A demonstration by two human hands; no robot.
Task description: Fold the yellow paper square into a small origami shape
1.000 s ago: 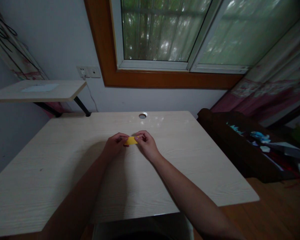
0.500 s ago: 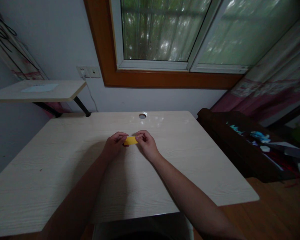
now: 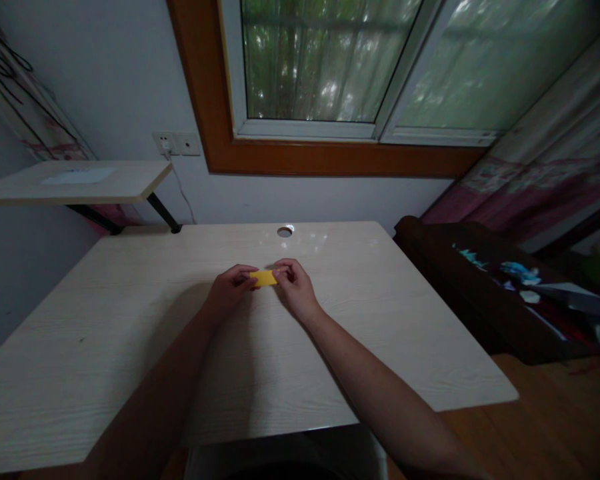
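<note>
A small yellow piece of paper point(image 3: 264, 278), narrow and rectangular, is stretched between my two hands above the desk point(image 3: 380, 320). My left hand point(image 3: 230, 288) pinches its left end between thumb and fingers. At the other end, my right hand point(image 3: 296, 285) closes thumb and fingertips on the paper. Its ends are partly covered by my fingers, and I cannot tell whether it is folded.
Behind the desk's back edge is a wall with a window and sockets point(image 3: 176, 143). A raised shelf point(image 3: 140, 183) on black legs stands at back left. A round cable hole point(image 3: 285, 232) lies ahead of my hands. A dark brown sofa point(image 3: 445, 287) holds several items at right.
Both hands have shifted very slightly, the paper moving a touch to the right and away from me. My left thumb sits a little lower on the paper. The grip of both hands continues.
</note>
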